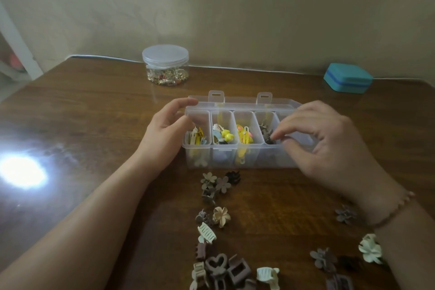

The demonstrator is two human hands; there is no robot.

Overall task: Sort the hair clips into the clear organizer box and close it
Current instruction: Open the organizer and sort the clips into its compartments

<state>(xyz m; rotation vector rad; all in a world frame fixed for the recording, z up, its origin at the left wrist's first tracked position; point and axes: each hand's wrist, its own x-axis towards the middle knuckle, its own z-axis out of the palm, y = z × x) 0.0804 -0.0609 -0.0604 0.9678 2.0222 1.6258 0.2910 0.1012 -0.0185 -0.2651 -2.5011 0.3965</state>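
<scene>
While your left hand (168,125) steadies the open box (244,155) mid-bench, fingers loosely curled at its end, your right hand (322,146) seems to pinch a brown clip (270,140) over the fourth compartment; likely next, release it, then fetch another from the loose clips (213,221) nearer you.

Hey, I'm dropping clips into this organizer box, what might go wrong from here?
1. Your left hand only rests against the end of the clear organizer box; a nudge may slide it on the table.
2. Your right hand hovers over the brown clips compartment; a released clip might land next door with the yellow clips.
3. Your right forearm lies beside the loose flower clip and could sweep it off.
</scene>
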